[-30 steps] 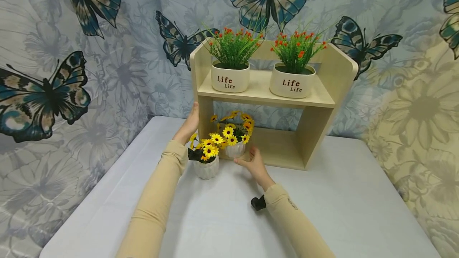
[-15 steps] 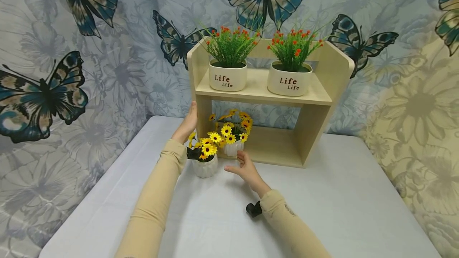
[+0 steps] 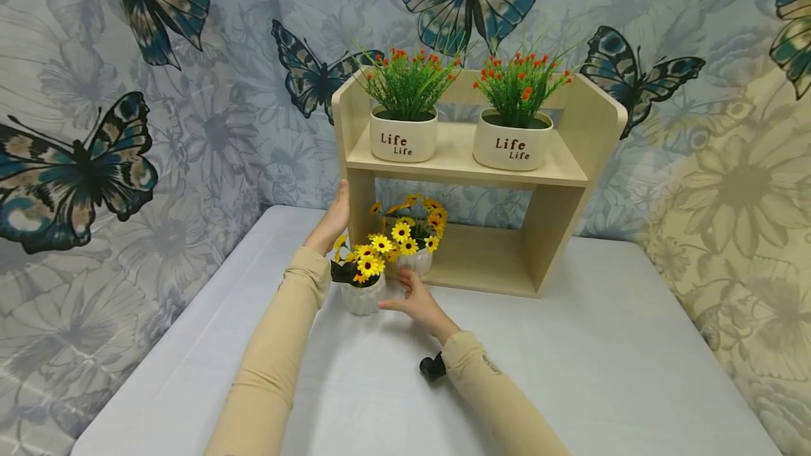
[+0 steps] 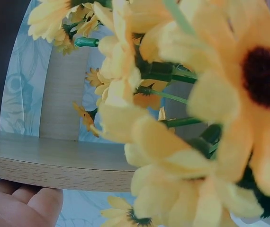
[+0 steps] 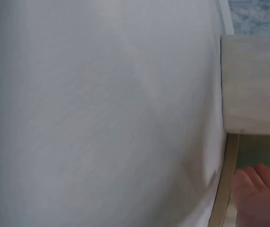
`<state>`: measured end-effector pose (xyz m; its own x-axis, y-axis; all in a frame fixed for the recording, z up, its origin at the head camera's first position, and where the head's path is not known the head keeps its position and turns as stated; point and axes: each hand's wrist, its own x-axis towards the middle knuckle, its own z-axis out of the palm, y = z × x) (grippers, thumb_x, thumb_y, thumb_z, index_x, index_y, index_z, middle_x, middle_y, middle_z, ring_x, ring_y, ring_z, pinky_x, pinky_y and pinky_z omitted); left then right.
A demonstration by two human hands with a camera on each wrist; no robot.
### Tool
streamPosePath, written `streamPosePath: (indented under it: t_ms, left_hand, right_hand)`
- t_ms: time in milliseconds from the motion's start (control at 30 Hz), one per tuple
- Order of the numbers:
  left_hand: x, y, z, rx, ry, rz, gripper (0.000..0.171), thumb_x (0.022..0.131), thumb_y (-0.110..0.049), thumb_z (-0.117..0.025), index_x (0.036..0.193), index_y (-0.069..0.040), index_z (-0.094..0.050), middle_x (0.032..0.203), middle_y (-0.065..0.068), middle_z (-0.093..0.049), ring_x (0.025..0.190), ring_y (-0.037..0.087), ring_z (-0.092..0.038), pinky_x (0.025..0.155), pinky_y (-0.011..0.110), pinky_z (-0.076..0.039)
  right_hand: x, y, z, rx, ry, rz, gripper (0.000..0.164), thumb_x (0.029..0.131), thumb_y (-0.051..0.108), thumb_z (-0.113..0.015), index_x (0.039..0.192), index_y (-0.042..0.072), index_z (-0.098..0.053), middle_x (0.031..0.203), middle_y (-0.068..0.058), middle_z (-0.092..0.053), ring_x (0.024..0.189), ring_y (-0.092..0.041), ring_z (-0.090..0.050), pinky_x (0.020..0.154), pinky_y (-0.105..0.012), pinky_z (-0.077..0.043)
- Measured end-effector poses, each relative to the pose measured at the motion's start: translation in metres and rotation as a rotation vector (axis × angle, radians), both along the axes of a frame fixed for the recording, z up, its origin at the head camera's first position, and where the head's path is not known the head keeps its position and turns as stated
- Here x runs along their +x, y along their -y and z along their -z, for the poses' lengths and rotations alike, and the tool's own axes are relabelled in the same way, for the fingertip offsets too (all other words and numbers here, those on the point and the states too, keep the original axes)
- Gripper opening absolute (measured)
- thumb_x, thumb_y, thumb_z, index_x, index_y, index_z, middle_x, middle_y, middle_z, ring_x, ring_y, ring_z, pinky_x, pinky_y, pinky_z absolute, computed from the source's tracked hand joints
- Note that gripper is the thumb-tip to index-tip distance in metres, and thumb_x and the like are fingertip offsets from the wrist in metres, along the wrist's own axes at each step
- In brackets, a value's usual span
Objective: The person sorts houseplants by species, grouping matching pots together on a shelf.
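Note:
My left hand (image 3: pixel 331 222) rests against the outer left side of a pale wooden two-tier shelf (image 3: pixel 526 259). In the left wrist view its fingers (image 4: pixel 23 205) lie flat along the panel, behind large yellow blooms. A white fluted pot with yellow artificial flowers (image 3: pixel 362 297) stands on the table before the shelf's left end. Its twin pot (image 3: pixel 415 262) sits just inside the lower tier. Between the two reaches my right hand (image 3: pixel 421 307), palm turned left, fingers spread from the thumb. Its thumb tip is right at the front pot's right side, and no object is gripped.
Two white oval "Life" pots with green grass and red blooms, a left one (image 3: pixel 403 136) and a right one (image 3: pixel 512 143), stand on the upper tier. A white cloth covers the table (image 3: pixel 633 371). Butterfly-patterned fabric (image 3: pixel 209 125) hangs close behind and at the sides.
My right hand has moved left and slightly down, from beside the rear flower pot to the front one. My left hand has stayed on the shelf's side. The pots stand where they were.

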<state>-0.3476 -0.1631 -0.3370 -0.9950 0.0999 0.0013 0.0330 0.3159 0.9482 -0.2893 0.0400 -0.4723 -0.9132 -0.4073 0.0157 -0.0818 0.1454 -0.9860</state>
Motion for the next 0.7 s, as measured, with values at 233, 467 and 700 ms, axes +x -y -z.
streamPosePath:
  t_ms: [233, 467, 700]
  left_hand:
    - [0.001, 0.001, -0.001, -0.003, 0.010, 0.011, 0.087, 0.082, -0.073, -0.001, 0.147, -0.019, 0.014, 0.153, 0.003, 0.016, 0.137, 0.022, 0.014, 0.109, 0.043, 0.005]
    - [0.002, 0.001, -0.002, -0.004, -0.012, 0.003, 0.085, 0.084, -0.070, -0.001, 0.147, -0.016, 0.013, 0.153, 0.005, 0.015, 0.137, 0.021, 0.013, 0.109, 0.041, 0.005]
    - [0.001, 0.000, 0.000, 0.000, -0.002, -0.003, 0.085, 0.084, -0.071, -0.001, 0.148, -0.016, 0.013, 0.153, 0.004, 0.015, 0.137, 0.021, 0.013, 0.109, 0.041, 0.005]
  right_hand:
    - [-0.004, 0.017, -0.002, -0.001, 0.016, -0.012, 0.095, 0.076, 0.019, -0.080, 0.144, -0.002, -0.018, 0.146, -0.022, -0.023, 0.134, -0.034, -0.023, 0.108, -0.042, -0.021]
    - [-0.005, 0.031, -0.005, -0.004, 0.013, -0.008, 0.094, 0.074, 0.020, -0.081, 0.143, -0.002, -0.021, 0.143, -0.020, -0.028, 0.131, -0.033, -0.027, 0.106, -0.044, -0.024]
    - [-0.003, 0.040, -0.010, -0.046, -0.005, -0.010, 0.085, 0.074, 0.014, -0.081, 0.139, 0.001, -0.027, 0.135, -0.016, -0.038, 0.124, -0.030, -0.038, 0.104, -0.044, -0.027]
